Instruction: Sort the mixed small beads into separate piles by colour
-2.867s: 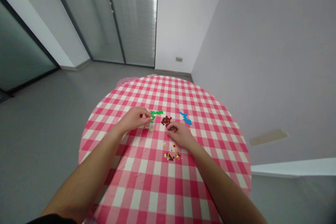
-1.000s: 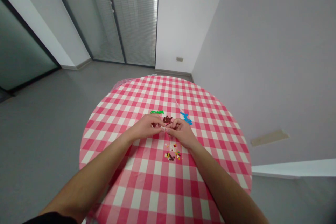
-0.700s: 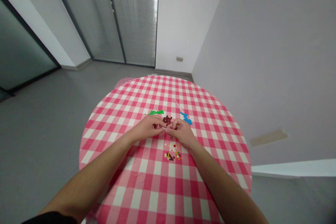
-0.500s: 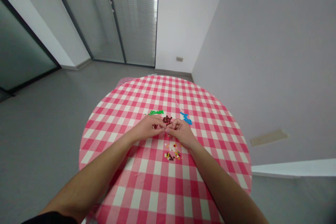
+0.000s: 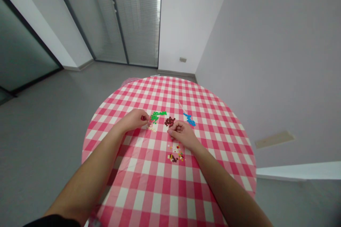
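My left hand (image 5: pixel 136 119) is at the left of the small piles, fingers curled and fingertips close together in a pinch. Its fingertips touch or hover at a few cream-coloured bits (image 5: pixel 152 128); anything between them is too small to make out. Just beyond lies a pile of small green pieces (image 5: pixel 155 116). My right hand (image 5: pixel 183 133) rests near the middle, thumb and forefinger pinched, and what they hold is hidden. Dark brown pieces (image 5: pixel 169 121) lie just past its fingertips. Nearer me is a cluster of mixed small pieces (image 5: pixel 174 158) in brown, yellow, red and white.
Small blue pieces (image 5: pixel 189 120) lie beyond my right hand, with a thin pale strip (image 5: pixel 181 106) behind them. Everything sits on a round table with a red-and-white checked cloth (image 5: pixel 149 184). Glass doors (image 5: pixel 133 17) and walls stand beyond the table.
My left hand has moved left, away from the right hand, to the cream bits beside the green pile. My right hand has stayed almost in place, still pinched.
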`<state>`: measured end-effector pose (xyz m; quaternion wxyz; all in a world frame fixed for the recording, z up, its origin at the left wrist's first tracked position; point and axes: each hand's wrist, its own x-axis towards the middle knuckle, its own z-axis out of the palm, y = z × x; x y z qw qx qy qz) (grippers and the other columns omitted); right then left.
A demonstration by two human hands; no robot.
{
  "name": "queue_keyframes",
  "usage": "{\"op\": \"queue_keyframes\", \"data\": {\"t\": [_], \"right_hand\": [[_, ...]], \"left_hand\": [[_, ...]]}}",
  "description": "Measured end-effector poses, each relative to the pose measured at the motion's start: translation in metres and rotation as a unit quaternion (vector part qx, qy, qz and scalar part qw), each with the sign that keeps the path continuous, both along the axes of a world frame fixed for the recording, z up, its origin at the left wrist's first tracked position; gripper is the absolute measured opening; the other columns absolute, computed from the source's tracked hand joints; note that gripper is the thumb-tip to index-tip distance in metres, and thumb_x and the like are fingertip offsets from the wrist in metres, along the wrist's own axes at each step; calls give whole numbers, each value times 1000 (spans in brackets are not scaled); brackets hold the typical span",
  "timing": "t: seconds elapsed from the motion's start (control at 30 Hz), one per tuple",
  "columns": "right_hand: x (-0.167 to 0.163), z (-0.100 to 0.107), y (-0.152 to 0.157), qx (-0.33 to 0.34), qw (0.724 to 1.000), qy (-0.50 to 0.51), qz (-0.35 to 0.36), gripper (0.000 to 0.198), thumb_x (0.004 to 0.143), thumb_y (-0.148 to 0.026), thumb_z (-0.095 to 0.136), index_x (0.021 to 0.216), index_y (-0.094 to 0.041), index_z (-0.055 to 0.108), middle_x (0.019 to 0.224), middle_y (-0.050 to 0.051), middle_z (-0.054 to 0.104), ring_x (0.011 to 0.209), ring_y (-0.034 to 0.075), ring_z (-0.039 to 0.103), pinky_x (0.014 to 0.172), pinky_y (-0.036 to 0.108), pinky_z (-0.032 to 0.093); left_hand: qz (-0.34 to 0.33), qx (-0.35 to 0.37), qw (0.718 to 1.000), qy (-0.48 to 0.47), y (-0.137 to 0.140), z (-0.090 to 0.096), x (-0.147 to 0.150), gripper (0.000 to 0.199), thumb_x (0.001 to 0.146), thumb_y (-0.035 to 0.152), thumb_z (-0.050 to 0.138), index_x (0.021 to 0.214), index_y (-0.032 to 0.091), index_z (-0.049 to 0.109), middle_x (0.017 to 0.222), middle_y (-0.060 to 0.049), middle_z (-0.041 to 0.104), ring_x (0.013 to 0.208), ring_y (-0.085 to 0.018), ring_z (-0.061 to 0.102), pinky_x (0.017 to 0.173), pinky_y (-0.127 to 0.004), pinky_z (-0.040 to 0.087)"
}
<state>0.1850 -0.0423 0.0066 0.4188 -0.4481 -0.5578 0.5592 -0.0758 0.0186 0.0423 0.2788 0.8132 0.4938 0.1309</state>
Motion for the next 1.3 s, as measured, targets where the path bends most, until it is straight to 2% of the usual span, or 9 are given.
{"op": "queue_keyframes", "data": {"t": [0.1,0.23,0.63,0.77,0.87,0.97,1.07,1.3], "right_hand": [[4,-3,4,15,1000,-17,-8,28,73,-37,78,73,-20,54,63,-2,63,52,11,56,50,23,46],[7,-2,5,21,1000,-9,-7,29,74,-40,77,74,-21,54,64,-1,63,51,12,57,49,24,47],[11,4,6,22,1000,2,-18,30,74,-38,77,73,-21,52,59,-3,60,48,11,55,48,24,45],[24,15,9,30,996,-67,-42,25,75,-37,73,74,-21,53,61,-3,60,52,13,57,52,27,48],[39,24,11,54,972,-227,-13,12,77,-29,69,75,-19,62,67,2,67,62,17,63,57,28,48],[51,30,12,56,934,-347,61,6,77,-21,67,81,-18,71,82,7,75,74,20,68,65,30,50],[56,30,12,55,913,-389,107,14,78,-14,63,84,-19,75,86,7,77,76,20,70,68,30,51],[55,25,12,85,889,-427,142,20,82,-13,60,90,-19,77,89,7,77,75,19,69,65,28,49]], "left_hand": [[-18,-20,998,58,4,-4,-5,19,75,22,55,71,18,74,69,-2,70,64,-16,59,59,-26,37],[-27,-28,996,85,4,-8,-3,20,74,21,55,73,19,75,73,-3,73,67,-17,62,62,-26,39],[-21,-78,996,36,3,-11,-3,17,74,24,60,80,21,75,86,-3,76,77,-20,67,70,-28,47],[-23,-83,996,26,2,-10,-2,16,74,24,60,78,21,75,86,-3,76,77,-20,67,69,-28,46],[-28,-89,995,17,2,-10,-2,16,73,23,61,78,21,75,87,-3,76,77,-20,67,69,-28,46],[-40,-91,995,7,1,-10,-1,15,73,24,61,77,21,75,87,-3,76,76,-20,67,69,-28,46],[-56,-88,995,6,1,-10,-1,15,74,23,59,74,20,75,85,-3,76,75,-19,67,68,-27,45],[-58,-100,993,5,1,-5,-2,15,75,25,62,79,19,76,87,-3,77,79,-20,68,70,-27,47]]}}
